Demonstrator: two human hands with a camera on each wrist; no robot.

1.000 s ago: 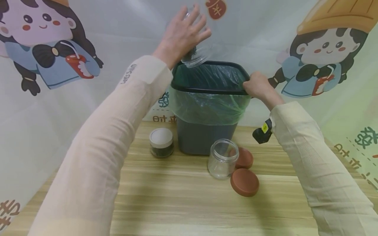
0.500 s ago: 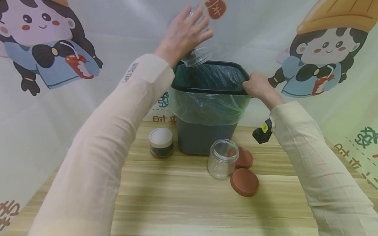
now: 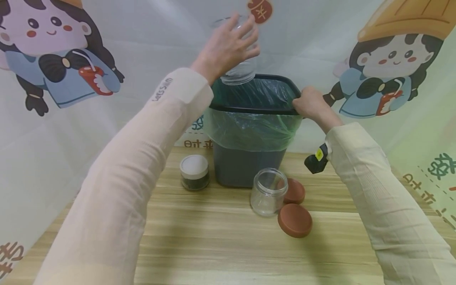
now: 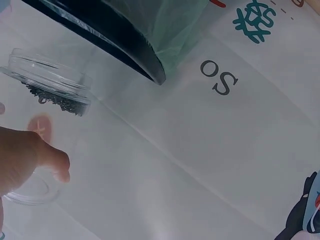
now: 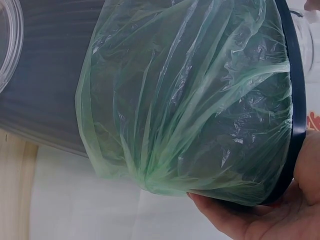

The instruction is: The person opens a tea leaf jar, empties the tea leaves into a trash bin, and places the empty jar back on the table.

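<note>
In the head view my left hand grips a clear jar, upside down over the left part of the bin's mouth. Dark curled bits like tea leaves show at the jar's mouth end in the left wrist view. My right hand holds the right corner of the rim of the dark grey trash bin. In the right wrist view its thumb and fingers close round the rim over the green plastic liner. The inside bottom of the bin is hidden.
On the wood-grain table before the bin stand an open clear jar and two reddish-brown lids, one nearer and one behind. A white-lidded jar with dark contents stands left. A printed curtain hangs behind.
My left hand has shifted slightly right and turned the jar from tilted to nearly straight upside down. Dark bits fell toward the bin half a second ago. My right hand stays put.
</note>
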